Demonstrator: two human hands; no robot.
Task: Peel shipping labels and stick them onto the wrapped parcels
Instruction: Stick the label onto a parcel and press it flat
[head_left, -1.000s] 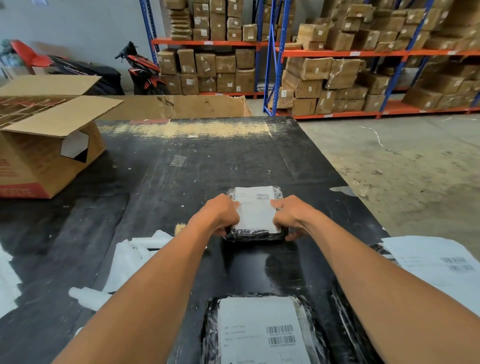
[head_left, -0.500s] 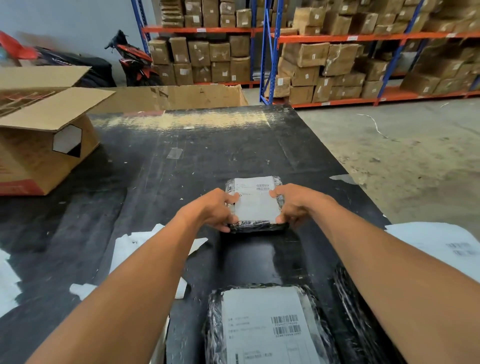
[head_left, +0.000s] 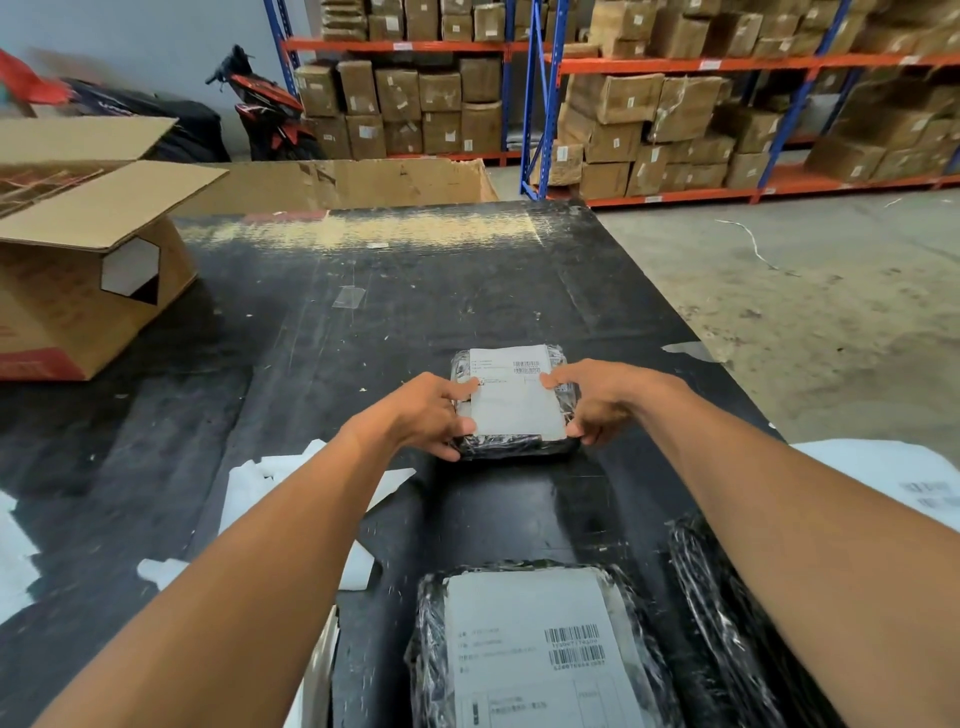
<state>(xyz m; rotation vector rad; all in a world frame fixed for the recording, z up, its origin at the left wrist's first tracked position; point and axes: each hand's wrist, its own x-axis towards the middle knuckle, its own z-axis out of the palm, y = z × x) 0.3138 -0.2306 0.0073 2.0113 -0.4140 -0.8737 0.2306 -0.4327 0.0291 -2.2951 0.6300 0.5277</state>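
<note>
A small black-wrapped parcel (head_left: 519, 448) lies in the middle of the black table (head_left: 322, 332) with a white shipping label (head_left: 514, 400) stuck on its top. My left hand (head_left: 426, 413) grips its left side, thumb at the near edge and fingertips on the label's left edge. My right hand (head_left: 597, 400) grips its right side the same way. A second, larger wrapped parcel (head_left: 431, 639) with a barcode label (head_left: 540, 649) lies close to me. A third black-wrapped parcel (head_left: 711, 597) sits at the right under my right forearm.
White label backing scraps (head_left: 270, 473) lie left of my left arm. Label sheets (head_left: 904, 478) rest at the table's right edge. An open cardboard box (head_left: 78, 291) stands far left. Behind the table are a large carton (head_left: 337, 182) and racks of boxes (head_left: 623, 104).
Both hands have shifted from pressing the label's near corners to gripping the parcel's sides, fingers spread wider. The camera view has tilted slightly.
</note>
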